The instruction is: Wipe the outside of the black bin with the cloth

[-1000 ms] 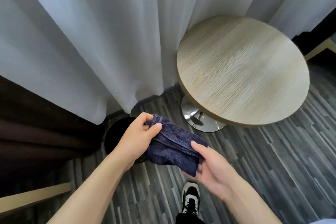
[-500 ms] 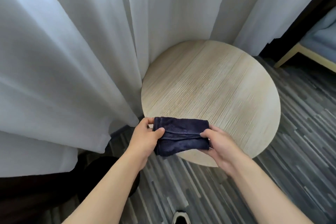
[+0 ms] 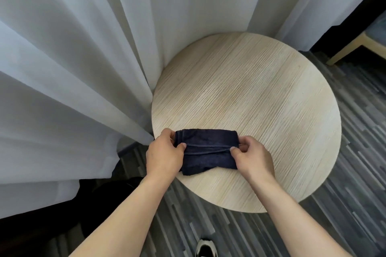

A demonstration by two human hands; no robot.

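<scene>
Two hands pinch the folded navy terry cloth (image 3: pixel 206 151) at the counter's (image 3: pixel 271 94) near-left edge: left hand (image 3: pixel 165 153) and right hand (image 3: pixel 253 157) at opposite ends. Soft, light, limp; grip bunched. The black bin (image 3: pixel 117 192), probably the dark shape below left, stands on the floor.

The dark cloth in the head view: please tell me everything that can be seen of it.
The cloth is dark navy and looks like soft terry towelling, with a stitched hem band running across it. It is folded into a flat, compact rectangle, and a lower layer sticks out at the bottom left corner. It lies over the near edge of the round wooden table. The left hand pinches its left end and the right hand pinches its right end, thumbs on top.
</scene>
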